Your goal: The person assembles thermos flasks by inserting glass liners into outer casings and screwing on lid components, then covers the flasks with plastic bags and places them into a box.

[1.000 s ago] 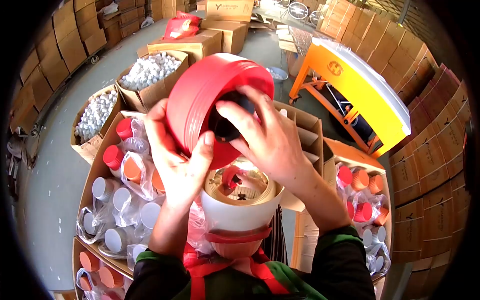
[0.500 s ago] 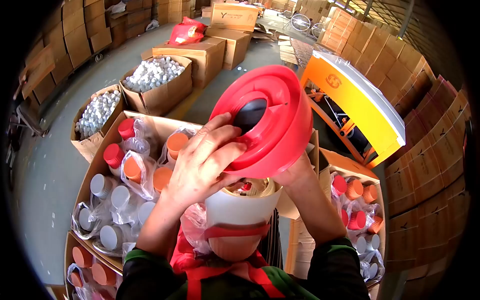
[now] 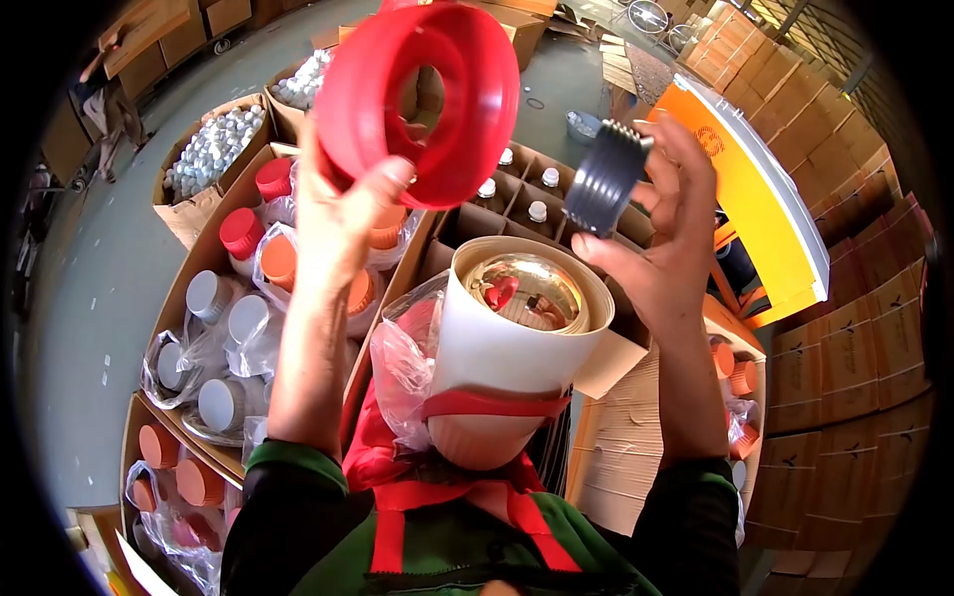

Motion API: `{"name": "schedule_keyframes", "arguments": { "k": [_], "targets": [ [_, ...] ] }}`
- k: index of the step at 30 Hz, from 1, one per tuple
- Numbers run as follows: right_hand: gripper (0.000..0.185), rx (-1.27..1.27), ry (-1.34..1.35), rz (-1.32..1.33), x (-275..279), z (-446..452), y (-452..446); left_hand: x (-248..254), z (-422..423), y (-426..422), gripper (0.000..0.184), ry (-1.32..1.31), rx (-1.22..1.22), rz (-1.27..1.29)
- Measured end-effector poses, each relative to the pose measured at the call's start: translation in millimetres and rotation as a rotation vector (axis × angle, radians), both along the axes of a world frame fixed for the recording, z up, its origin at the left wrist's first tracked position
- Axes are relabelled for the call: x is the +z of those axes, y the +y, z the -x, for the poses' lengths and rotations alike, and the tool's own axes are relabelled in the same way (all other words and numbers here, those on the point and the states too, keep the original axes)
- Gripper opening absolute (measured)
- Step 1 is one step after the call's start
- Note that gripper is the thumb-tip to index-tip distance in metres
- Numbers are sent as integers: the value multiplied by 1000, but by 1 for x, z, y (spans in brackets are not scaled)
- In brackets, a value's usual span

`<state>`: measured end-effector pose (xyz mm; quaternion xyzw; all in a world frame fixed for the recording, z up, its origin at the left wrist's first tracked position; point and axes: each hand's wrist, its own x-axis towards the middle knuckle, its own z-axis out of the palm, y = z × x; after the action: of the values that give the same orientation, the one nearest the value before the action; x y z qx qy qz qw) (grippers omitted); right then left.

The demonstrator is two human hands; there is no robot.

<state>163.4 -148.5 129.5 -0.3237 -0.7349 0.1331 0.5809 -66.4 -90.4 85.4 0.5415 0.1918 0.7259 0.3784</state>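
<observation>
My left hand (image 3: 343, 219) holds up a round red plastic collar (image 3: 482, 94), thumb on its rim, with a hole through its middle. Between thumb and fingers of my right hand (image 3: 666, 238) is a black ribbed ring (image 3: 608, 177), held apart from the collar on its right. Below both stands a white thermos body (image 3: 502, 377) against my front, its top uncovered. A shiny gold-toned rounded surface (image 3: 542, 283) shows inside its rim. A red strap (image 3: 487, 404) crosses the body low down, and a clear plastic bag (image 3: 402, 387) hangs at its left.
A carton of bagged flasks with coloured lids (image 3: 214, 298) stands at left. Behind the thermos, a divided carton (image 3: 512, 164) holds white-capped bottles. Boxes of small white pieces (image 3: 214, 154) sit farther back. An orange-yellow machine (image 3: 765, 199) is at right. A person (image 3: 109, 109) is far left.
The black ring, seen inside the collar before, is now out in my right hand. My left hand has lifted the collar up and left, uncovering the thermos top.
</observation>
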Motion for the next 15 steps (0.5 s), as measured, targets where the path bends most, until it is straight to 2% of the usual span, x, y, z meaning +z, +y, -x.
{"name": "schedule_keyframes", "arguments": {
  "k": [1,3,5,8,12,15],
  "targets": [
    [79,-1,2,-2,2,2,2,-1,-3,-4,66,-16,-98,38],
    [78,-142,-330,-104,8,4,8,-10,-10,-1,66,-41,-250,35],
    [76,-173,-369,-115,3,10,16,-18,-15,1,62,-99,-439,40],
    [76,-229,-443,-126,1,19,20,-17,-22,-10,60,-156,-522,107],
    [75,-310,-587,-97,1,23,23,-21,-31,-12,60,-275,-495,149],
    [75,-307,-600,-143,-3,22,27,-25,-35,-10,60,-256,-476,145]
  ]
}}
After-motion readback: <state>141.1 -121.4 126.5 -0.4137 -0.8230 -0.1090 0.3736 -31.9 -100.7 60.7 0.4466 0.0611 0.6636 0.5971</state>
